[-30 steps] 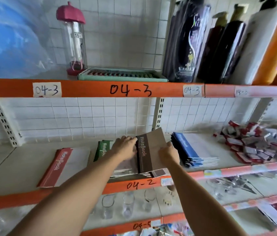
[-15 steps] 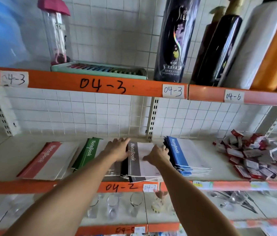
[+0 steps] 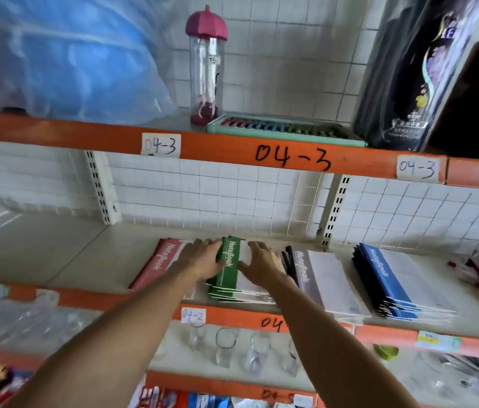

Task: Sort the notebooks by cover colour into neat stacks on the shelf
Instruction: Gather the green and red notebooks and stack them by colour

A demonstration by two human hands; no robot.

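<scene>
Notebooks with green spines [image 3: 226, 270] are lying in a stack on the cream metal shelf [image 3: 64, 254], between the red-spined notebooks [image 3: 158, 265] and the grey-spined notebooks [image 3: 313, 278]. Left hand [image 3: 203, 257] and right hand [image 3: 261, 262] are pressing flat, fingers straight, against its two sides. Blue-spined notebooks [image 3: 388, 285] are sitting farther right.

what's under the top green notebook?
More green-spined notebooks, their edges fanned at the stack's front. Left hand and right hand rest on the top green notebook, hiding much of it. Stack count and the shelf beneath: covered.
</scene>
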